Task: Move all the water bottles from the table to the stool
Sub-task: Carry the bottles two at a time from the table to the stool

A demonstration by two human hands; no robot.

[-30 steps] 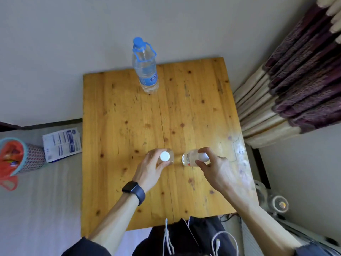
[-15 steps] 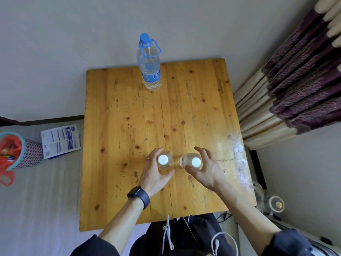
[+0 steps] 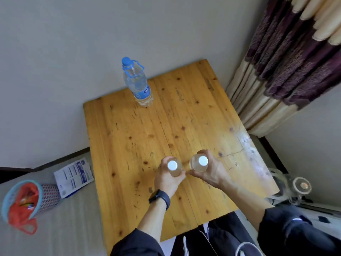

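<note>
Two small clear bottles with white caps are seen from above over the near half of the wooden table (image 3: 129, 141). My left hand (image 3: 167, 179), with a black watch on its wrist, is wrapped around the left bottle (image 3: 172, 166). My right hand (image 3: 212, 171) grips the right bottle (image 3: 202, 161). The two bottles are close together, almost touching. A taller clear bottle (image 3: 138, 85) with a blue cap, blue carry loop and blue label stands upright at the table's far edge by the wall. No stool is in view.
A grey wall runs behind the table. Purple and cream curtains (image 3: 287, 61) hang at the right. On the floor to the left are a blue basket (image 3: 24, 200) with a red bag and a white printed packet (image 3: 73, 177). A small device (image 3: 293, 187) sits at the right.
Both hands have closed fully round the small bottles, and the caps now look nearer to the camera. The view has tilted, so the table sits lower and more to the right.
</note>
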